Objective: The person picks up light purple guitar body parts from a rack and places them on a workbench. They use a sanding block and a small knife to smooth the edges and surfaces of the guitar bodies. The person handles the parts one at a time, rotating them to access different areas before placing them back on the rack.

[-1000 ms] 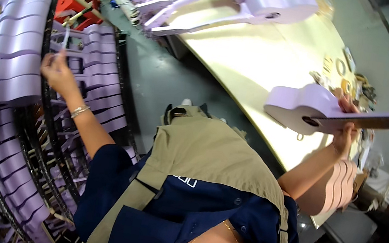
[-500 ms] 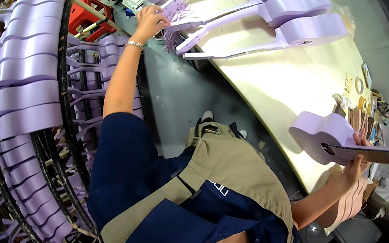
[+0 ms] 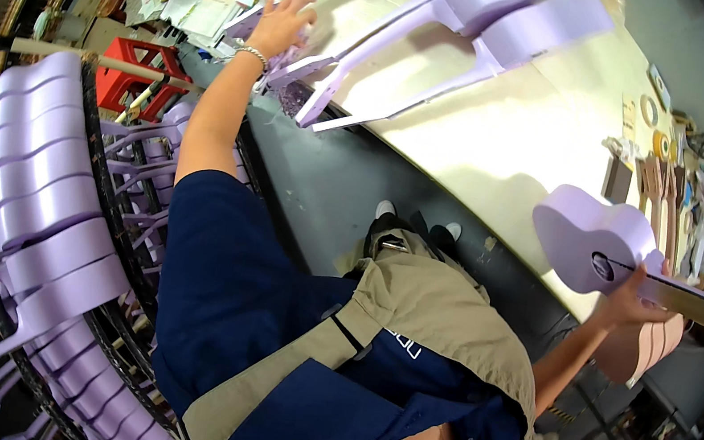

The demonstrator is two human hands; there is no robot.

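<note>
Currently, the right hand [image 3: 631, 300] grips a lilac ukulele [image 3: 580, 230] at the neck, just beside the body, with the fingers wrapped around the neck. The ukulele is at the person's right, above the near edge of the bench [image 3: 507, 143]; its soundhole faces the person, and its neck extends toward the right rim of the view. The left hand [image 3: 282, 26] is at the far left end of the bench, at the headstock end of a row of lilac ukuleles [image 3: 467, 7]. Its fingers are spread and partly bent; whether they close on a headstock cannot be determined. The necks of the row point toward the person's left, and a purple fringe [image 3: 289, 101] hangs below the headstocks. At the left, a rack carries closely spaced lilac instruments [image 3: 62, 170] in two or more tiers. A red stool [image 3: 134, 77] stands beyond the rack, near a pile of papers [image 3: 198, 5]. A yellow tape roll [image 3: 661, 145] and a dark block [image 3: 618, 180] occupy the far right side of the bench. Curved pinkish parts [image 3: 642, 346] are located below the held ukulele.
</note>
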